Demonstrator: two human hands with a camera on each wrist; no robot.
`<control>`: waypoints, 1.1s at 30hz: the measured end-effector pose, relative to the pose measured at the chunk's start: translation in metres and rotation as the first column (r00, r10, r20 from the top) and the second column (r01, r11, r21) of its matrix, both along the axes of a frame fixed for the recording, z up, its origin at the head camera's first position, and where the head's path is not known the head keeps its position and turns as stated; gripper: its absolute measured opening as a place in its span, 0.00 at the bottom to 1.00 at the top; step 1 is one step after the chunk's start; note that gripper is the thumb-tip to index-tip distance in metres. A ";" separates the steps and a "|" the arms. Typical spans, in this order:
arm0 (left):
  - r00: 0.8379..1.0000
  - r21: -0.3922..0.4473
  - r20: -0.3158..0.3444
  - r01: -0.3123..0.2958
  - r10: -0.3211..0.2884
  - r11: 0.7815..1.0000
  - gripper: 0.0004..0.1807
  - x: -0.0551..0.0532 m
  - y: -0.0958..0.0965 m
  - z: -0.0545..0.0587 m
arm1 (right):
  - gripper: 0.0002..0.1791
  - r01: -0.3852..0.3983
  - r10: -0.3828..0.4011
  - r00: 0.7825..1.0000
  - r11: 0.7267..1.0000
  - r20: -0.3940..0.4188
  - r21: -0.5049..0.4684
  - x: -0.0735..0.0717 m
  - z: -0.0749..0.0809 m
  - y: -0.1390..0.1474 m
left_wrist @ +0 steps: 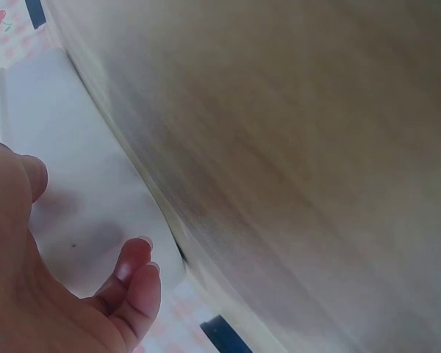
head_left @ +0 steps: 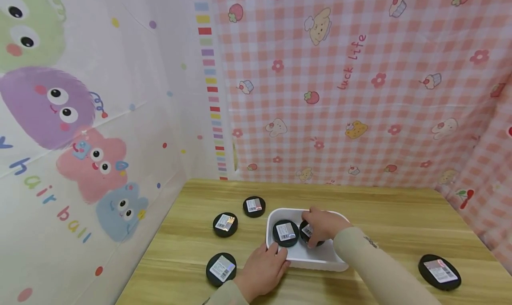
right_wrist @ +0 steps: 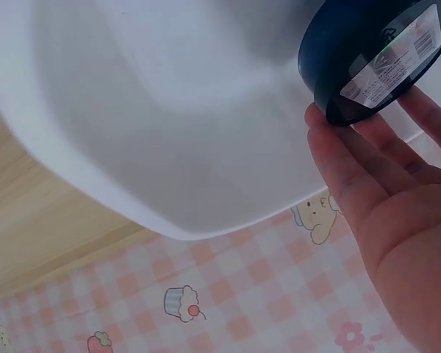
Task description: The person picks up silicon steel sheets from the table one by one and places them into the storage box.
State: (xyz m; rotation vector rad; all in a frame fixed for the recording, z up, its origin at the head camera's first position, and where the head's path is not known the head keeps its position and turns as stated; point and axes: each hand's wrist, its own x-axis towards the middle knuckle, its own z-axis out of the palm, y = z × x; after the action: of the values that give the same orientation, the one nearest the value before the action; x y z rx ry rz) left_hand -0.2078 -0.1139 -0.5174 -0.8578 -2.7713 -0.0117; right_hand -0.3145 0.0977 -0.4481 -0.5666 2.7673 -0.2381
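Observation:
A white tray [head_left: 316, 265] stands on the wooden table [head_left: 392, 216]. Inside it lies a black round disc with a label [head_left: 286, 232]. My right hand [head_left: 322, 227] reaches into the tray and holds a second black disc [head_left: 307, 230] at its rim. In the right wrist view the fingers [right_wrist: 353, 169] curl round that disc [right_wrist: 375, 59] above the tray floor [right_wrist: 169, 132]. My left hand [head_left: 262, 271] lies against the tray's near left corner. Its thumb and fingers [left_wrist: 136, 276] touch the outer wall [left_wrist: 81, 191].
Three more black discs lie left of the tray [head_left: 254, 206] [head_left: 225, 224] [head_left: 221, 268], and another lies at the right front [head_left: 439, 271]. Patterned cloth walls close in the table at the back, left and right.

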 end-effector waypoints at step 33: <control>0.998 0.021 -0.066 0.011 -0.009 1.000 0.13 -0.001 -0.001 -0.005 | 0.34 -0.089 0.090 0.994 0.996 -0.055 0.021 -0.003 -0.017 0.003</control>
State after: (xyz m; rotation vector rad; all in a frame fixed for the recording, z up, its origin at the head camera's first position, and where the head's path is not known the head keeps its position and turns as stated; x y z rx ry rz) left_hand -0.2084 -0.1153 -0.5228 -0.8512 -2.7012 -0.0144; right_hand -0.3179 0.1004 -0.4655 -0.7009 2.7858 -0.1794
